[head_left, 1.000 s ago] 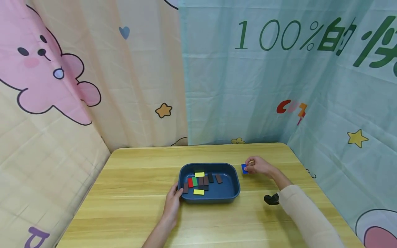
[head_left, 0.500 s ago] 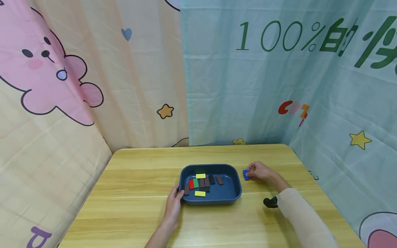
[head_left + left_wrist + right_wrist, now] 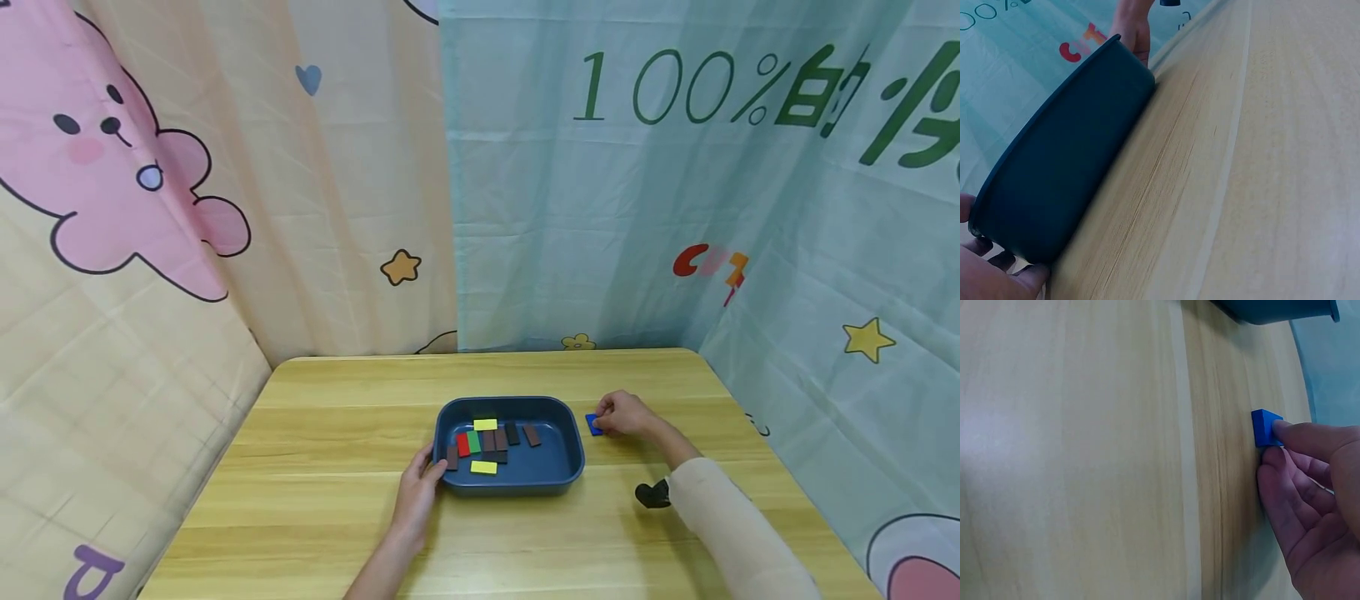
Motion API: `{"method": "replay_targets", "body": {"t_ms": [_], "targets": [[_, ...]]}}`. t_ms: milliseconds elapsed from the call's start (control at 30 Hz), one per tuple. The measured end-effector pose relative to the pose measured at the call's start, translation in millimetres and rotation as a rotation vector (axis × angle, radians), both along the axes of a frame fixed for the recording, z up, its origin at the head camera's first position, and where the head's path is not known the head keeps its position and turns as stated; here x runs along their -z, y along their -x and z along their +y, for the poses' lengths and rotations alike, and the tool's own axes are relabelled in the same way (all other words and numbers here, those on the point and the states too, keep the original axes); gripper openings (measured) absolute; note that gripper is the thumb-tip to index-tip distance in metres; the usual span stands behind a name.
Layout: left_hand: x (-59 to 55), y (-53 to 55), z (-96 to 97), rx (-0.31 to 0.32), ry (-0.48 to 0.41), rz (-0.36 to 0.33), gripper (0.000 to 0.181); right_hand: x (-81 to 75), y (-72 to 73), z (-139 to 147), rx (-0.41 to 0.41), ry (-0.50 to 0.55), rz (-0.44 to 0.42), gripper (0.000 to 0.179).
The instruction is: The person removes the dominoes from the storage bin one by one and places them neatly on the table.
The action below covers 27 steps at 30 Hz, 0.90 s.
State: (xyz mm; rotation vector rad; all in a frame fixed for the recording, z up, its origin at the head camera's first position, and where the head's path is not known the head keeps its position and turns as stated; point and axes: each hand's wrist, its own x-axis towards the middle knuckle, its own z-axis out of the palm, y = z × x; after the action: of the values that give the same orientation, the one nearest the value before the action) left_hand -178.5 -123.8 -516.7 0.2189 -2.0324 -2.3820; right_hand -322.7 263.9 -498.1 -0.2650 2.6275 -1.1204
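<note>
My left hand (image 3: 417,497) grips the left end of a dark blue rectangular tray (image 3: 517,488), thumb at the rim. In the left wrist view its fingers (image 3: 1034,275) curl round the outside of the tray's wall. Just beyond the tray's right end, my right hand (image 3: 628,414) pinches a small flat blue block (image 3: 592,424) low over the table. The right wrist view shows the thumb across the face of the blue block (image 3: 1266,428), with the other fingers curled behind and below it. Inside the tray lie several domino-like blocks, among them yellow (image 3: 483,467), red (image 3: 462,445) and green (image 3: 473,442) ones.
A small black object (image 3: 652,495) lies partly hidden by the right sleeve (image 3: 738,533). Everything rests on a wood-grain table (image 3: 300,467). Printed curtains (image 3: 570,250) hang close behind and along the sides of the table.
My right hand and the blue block have come slightly nearer along the tray's right end, mostly in the first half second. The left hand keeps its grip on the tray.
</note>
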Motion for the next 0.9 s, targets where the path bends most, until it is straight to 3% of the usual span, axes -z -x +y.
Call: {"method": "replay_targets", "body": {"t_ms": [300, 567, 900], "targets": [[2.3, -0.6, -1.7, 0.009, 0.015, -0.008, 0.051, -2.1, -4.0, -3.1, 0.027, -0.034, 0.022, 0.01], [1.8, 1.2, -2.2, 0.013, 0.008, -0.006, 0.05, -27.0, 6.5, 4.5, -0.114, -0.124, 0.079, 0.012], [2.6, 2.3, -3.1, 0.021, 0.015, 0.004, 0.051, -56.7, 18.2, -8.7, -0.259, -0.128, 0.084, 0.024]]}}
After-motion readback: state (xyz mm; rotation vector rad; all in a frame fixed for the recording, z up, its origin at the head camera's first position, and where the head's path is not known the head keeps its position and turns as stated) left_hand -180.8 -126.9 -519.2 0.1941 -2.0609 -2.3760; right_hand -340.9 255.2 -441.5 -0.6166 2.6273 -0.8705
